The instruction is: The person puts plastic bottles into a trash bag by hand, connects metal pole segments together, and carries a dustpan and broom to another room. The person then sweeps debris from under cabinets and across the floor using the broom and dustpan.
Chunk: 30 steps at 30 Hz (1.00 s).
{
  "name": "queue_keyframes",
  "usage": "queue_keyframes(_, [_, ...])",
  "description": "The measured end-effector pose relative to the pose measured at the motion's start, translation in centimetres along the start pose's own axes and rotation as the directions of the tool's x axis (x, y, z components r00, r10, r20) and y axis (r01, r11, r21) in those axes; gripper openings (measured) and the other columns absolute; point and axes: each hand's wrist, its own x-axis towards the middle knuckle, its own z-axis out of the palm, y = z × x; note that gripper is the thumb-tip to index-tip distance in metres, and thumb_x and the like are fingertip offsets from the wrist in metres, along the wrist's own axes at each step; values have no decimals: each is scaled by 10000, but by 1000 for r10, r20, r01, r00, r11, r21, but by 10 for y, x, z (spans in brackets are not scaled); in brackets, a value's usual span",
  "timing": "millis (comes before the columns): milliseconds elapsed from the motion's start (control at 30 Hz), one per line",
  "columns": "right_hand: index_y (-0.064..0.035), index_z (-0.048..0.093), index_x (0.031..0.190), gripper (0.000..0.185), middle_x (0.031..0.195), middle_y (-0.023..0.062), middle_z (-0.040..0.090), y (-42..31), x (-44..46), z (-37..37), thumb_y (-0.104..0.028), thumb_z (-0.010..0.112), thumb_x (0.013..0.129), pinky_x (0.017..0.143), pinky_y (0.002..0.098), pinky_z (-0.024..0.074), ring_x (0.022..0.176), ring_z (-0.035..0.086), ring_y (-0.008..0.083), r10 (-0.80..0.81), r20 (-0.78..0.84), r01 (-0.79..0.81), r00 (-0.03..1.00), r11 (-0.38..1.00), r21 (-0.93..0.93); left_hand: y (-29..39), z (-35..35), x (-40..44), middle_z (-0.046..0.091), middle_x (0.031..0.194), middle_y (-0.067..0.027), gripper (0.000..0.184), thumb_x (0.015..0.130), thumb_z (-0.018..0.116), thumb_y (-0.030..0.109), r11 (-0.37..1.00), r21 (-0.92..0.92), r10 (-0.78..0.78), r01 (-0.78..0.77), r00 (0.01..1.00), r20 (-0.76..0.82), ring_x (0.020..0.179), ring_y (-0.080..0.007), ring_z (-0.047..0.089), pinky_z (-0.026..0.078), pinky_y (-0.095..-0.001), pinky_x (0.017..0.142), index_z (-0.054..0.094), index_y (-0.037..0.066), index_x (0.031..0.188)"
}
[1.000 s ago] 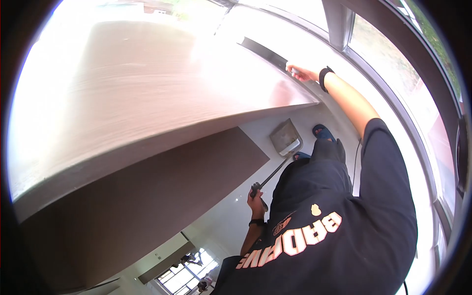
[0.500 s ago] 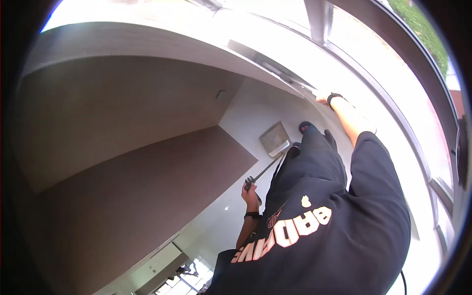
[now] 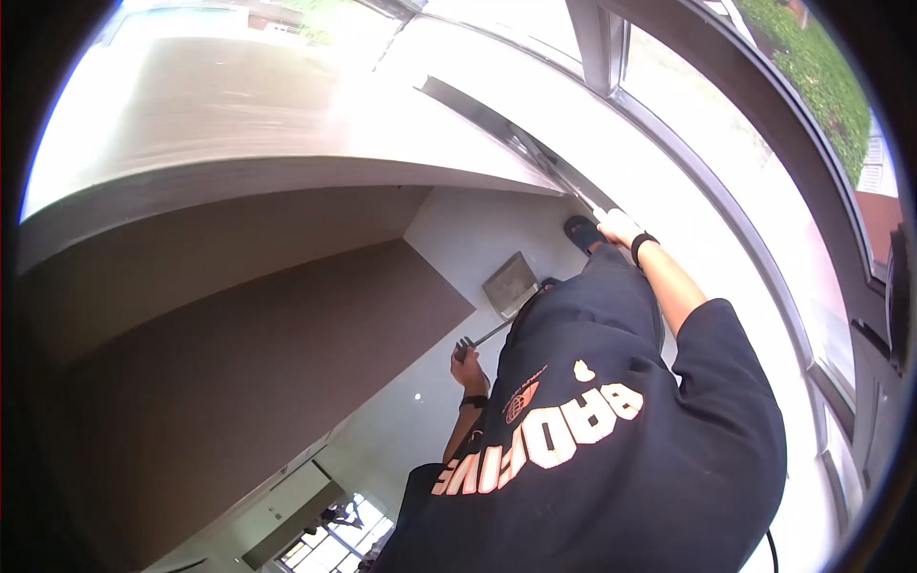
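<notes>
From my end, I see the right hand (image 3: 621, 229) closed around what seems a slim stick (image 3: 581, 195), though glare washes it out; it slants away beside the counter (image 3: 220, 105), toward the window side. The left hand (image 3: 468, 371) wraps the handle (image 3: 493, 333) of a dustpan (image 3: 509, 283) near a dark slipper (image 3: 579, 234).

The person wears a loose black T-shirt (image 3: 688, 468) with short sleeves, carrying large pale BADFIVE lettering (image 3: 540, 444) with orange edges and a small pale emblem (image 3: 584, 371). Also there are dark trousers (image 3: 607, 291), a dark open slipper (image 3: 581, 234), and black wristbands (image 3: 642, 246) above both hands (image 3: 619, 227).
</notes>
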Motion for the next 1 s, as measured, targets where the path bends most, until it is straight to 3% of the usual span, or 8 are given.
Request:
queue_keyframes(67, [43,649,856,247,788,247,654,-15,-2,-5,-153,527,769,668,447,497,733,657,371,-146,-12,143,989,981,-134,5,5,0,630,994,-91,356,809,623,19,1000,-26,12,-12,999,-32,817,-171,615,513,-271,673,554,-42,1153])
queue_keyframes(233, [58,603,1009,311,964,277,637,-27,-5,6,-160,482,824,746,455,496,864,646,382,-72,47,73,996,997,-19,6,3,-3,631,996,-93,318,821,610,19,996,-89,23,-26,999,-36,831,-171,615,513,-272,695,564,-42,1129])
queue_keyframes(267, [15,550,1143,370,1022,278,625,-3,29,27,-212,485,858,801,459,486,936,628,386,-129,-122,125,984,991,-38,14,11,-2,630,1004,-95,311,827,606,16,997,-67,23,-24,999,-22,840,-171,615,516,-275,708,563,-43,1130])
queue_keyframes(367, [-205,410,1367,428,1121,218,615,19,53,31,-292,417,948,880,478,462,1038,588,394,-139,-81,125,987,980,-155,31,25,13,626,1020,-101,282,849,596,13,999,-4,35,-35,999,30,852,-165,613,525,-280,735,567,-43,1124])
queue_keyframes(500, [-216,440,1347,411,1157,193,608,49,53,33,-346,335,972,895,473,460,1071,579,379,19,-96,-34,995,988,-153,23,37,21,629,1020,-99,292,852,605,12,996,-7,84,-83,992,94,843,-159,613,521,-272,732,566,-36,1138])
queue_keyframes(667, [-231,529,1215,313,1076,154,650,62,41,47,-319,358,968,857,466,481,1026,618,341,20,-166,-65,986,960,-272,16,34,36,627,999,-99,333,857,621,19,986,28,163,-166,984,78,787,-158,615,518,-273,721,545,-52,1172])
queue_keyframes(867, [-289,437,1348,410,929,160,673,49,33,50,-261,441,939,748,454,523,892,662,331,-204,-218,68,954,859,-508,64,18,70,634,955,-124,412,844,635,18,929,136,339,-343,939,54,756,-163,622,526,-287,710,505,-82,1222])
queue_keyframes(1000, [-289,425,1358,425,927,161,672,43,26,67,-255,457,935,753,467,521,878,661,338,-204,-178,74,963,830,-553,86,-22,98,648,925,-119,447,834,639,26,882,221,424,-415,906,9,759,-162,628,518,-292,707,497,-69,1247])
